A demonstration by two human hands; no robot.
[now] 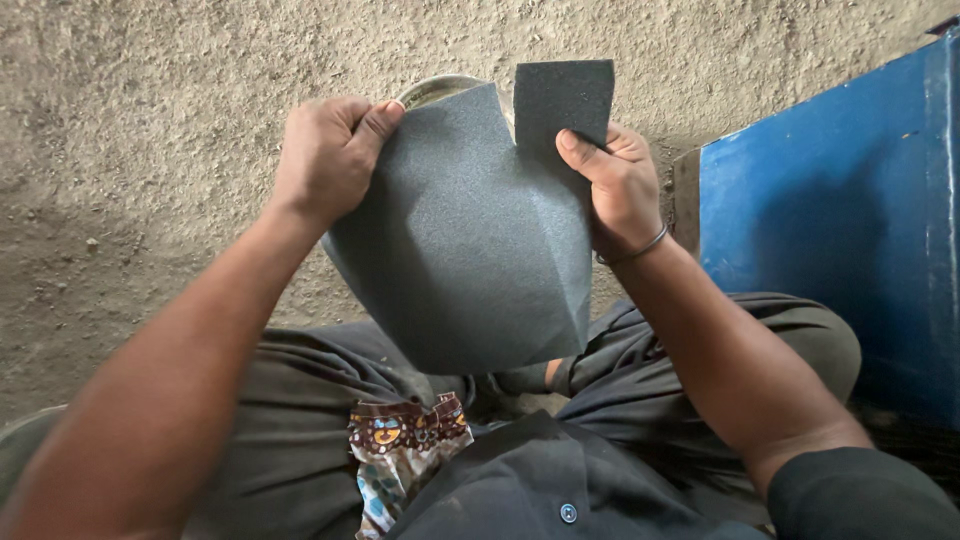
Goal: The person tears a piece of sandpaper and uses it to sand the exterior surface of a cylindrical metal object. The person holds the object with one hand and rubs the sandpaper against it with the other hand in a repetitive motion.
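Both hands, left hand [328, 150] and right hand [615, 185], grip a dark grey, gritty, creased sandpaper sheet [465, 235], partly torn.

The sheet of sandpaper [465, 235] was the landmark, held up over the lap. The left hand [328, 150] gripped its upper left edge, and the right hand [620, 185] pinched its upper right, beside a partly torn strip [563, 95] that stood above the sheet. A round rim [432, 90] showed behind its top edge. A crumpled wrapper [400, 450] lay below it, on the lap. A panel [850, 220] stood to its right, on the ground [150, 120].
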